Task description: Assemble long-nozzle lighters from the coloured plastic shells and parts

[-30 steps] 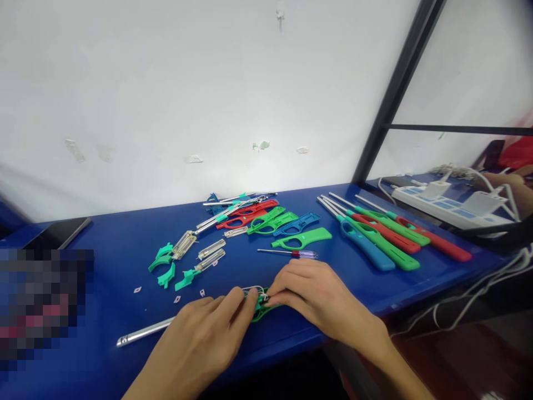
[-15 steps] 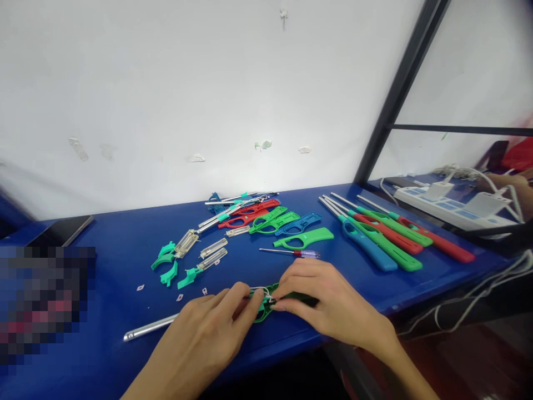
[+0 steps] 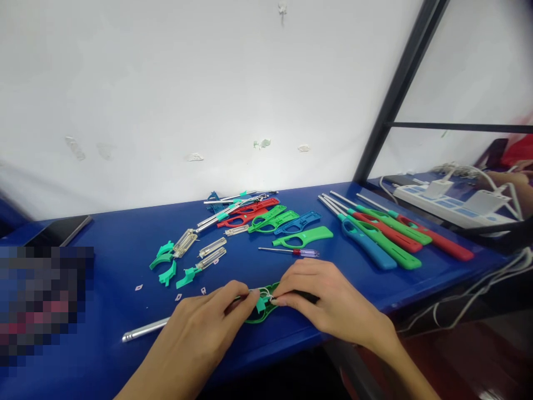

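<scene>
An opened long-nosed gas lighter lies at the table's front: a green handle shell (image 3: 259,318) with a turquoise trigger (image 3: 261,304), thin white wires (image 3: 265,292) and a silver tube (image 3: 145,330) reaching left. My left hand (image 3: 208,322) is closed over the lighter where tube and handle meet, thumb and forefinger beside the trigger. My right hand (image 3: 327,297) pinches at the end of the wires inside the shell; its fingertips hide the exact spot. Just behind the right hand lies a screwdriver (image 3: 306,253) with a clear purple and red handle.
Turquoise triggers (image 3: 167,273), clear fuel tanks (image 3: 212,258) and a green handle half (image 3: 306,237) lie behind my hands. Whole lighters (image 3: 368,244) lie at the right. A power strip (image 3: 437,203) stands beyond the black frame (image 3: 389,105). A phone (image 3: 62,230) is at the left.
My left hand has shifted slightly left along the lighter, baring more of the trigger and shell. My right hand stays pinched at the wires.
</scene>
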The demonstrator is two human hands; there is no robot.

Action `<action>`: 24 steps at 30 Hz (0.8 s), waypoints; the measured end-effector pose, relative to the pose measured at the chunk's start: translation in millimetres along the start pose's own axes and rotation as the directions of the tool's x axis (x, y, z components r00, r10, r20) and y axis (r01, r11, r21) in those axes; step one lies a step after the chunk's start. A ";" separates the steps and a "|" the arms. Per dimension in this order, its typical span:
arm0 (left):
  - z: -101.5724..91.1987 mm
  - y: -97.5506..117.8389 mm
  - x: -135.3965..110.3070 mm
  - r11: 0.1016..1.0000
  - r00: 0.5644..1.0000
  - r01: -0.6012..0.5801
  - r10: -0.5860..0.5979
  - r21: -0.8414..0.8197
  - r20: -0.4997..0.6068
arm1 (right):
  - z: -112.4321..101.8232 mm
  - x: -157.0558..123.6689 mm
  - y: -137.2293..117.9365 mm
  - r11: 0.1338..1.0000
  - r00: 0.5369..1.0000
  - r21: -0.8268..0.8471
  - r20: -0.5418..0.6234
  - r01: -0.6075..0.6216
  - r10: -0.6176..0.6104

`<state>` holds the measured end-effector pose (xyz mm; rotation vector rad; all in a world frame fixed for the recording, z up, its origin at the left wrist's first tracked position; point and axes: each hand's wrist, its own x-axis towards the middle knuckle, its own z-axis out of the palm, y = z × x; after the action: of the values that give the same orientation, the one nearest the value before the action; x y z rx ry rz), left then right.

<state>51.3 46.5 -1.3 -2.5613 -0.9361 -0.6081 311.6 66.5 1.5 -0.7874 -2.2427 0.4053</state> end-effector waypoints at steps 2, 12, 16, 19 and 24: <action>0.8 -1.4 0.5 0.999 0.999 0.044 -0.044 -0.002 0.031 | -0.2 0.0 -0.4 1.000 1.000 0.001 -0.003 -0.002 0.002; -0.5 1.4 0.1 0.977 0.983 0.162 -0.147 -0.140 0.111 | -2.1 -1.6 -2.1 1.000 1.000 0.007 0.011 -0.019 0.019; -7.8 5.1 3.3 0.986 0.985 0.124 -0.109 -0.109 0.132 | -2.7 -1.4 -4.0 1.000 0.999 -0.009 0.016 -0.030 0.030; -8.4 5.8 3.0 0.997 0.988 0.071 -0.071 0.002 0.139 | -3.1 -1.0 -5.8 1.000 1.000 -0.025 0.022 -0.019 0.019; -0.2 4.0 -3.0 0.993 0.991 -0.024 0.009 0.112 0.134 | -7.7 -3.6 -4.9 0.989 1.000 -0.150 0.008 -0.021 0.023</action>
<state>51.9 41.9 -3.4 -2.5297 -0.9626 -0.3708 317.1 60.9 7.4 -0.8895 -2.2958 0.2535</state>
